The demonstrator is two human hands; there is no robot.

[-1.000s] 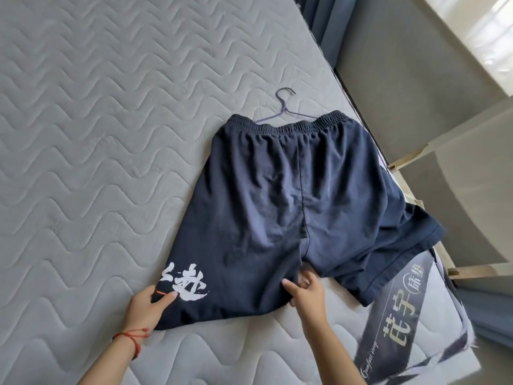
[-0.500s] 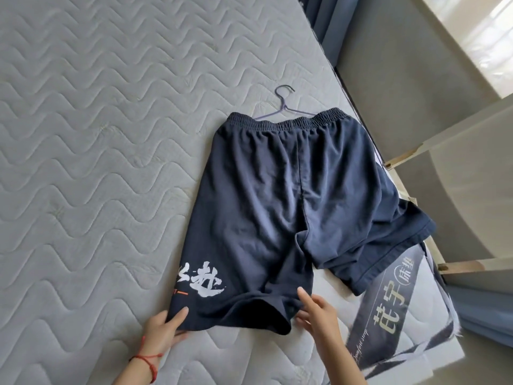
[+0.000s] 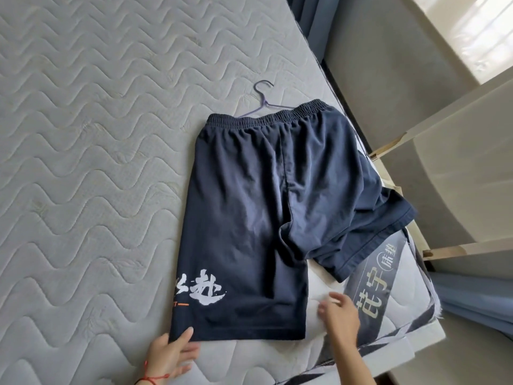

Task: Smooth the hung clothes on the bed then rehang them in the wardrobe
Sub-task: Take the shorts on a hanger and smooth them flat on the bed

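Note:
Navy shorts (image 3: 258, 207) lie flat on the grey quilted mattress (image 3: 83, 168), waistband at the far end, white characters printed on the left leg. The right leg is rumpled and reaches the bed's right edge. A purple hanger (image 3: 263, 99) pokes out from the waistband, its hook on the mattress. My left hand (image 3: 172, 355) lies at the left leg's hem corner, thumb on the fabric, fingers spread on the mattress below. My right hand (image 3: 339, 312), blurred, hovers over the mattress just right of that leg, fingers apart, holding nothing.
A dark label band (image 3: 372, 284) with pale characters runs along the mattress's right side. Pale wardrobe panels (image 3: 458, 168) stand right of the bed. A blue curtain (image 3: 308, 20) hangs at the far corner, with more blue cloth (image 3: 472, 301) low on the right.
The left leg has been drawn toward me and now lies straight and flat. My right hand let go of its inner hem and moved right. My left hand followed the hem corner down.

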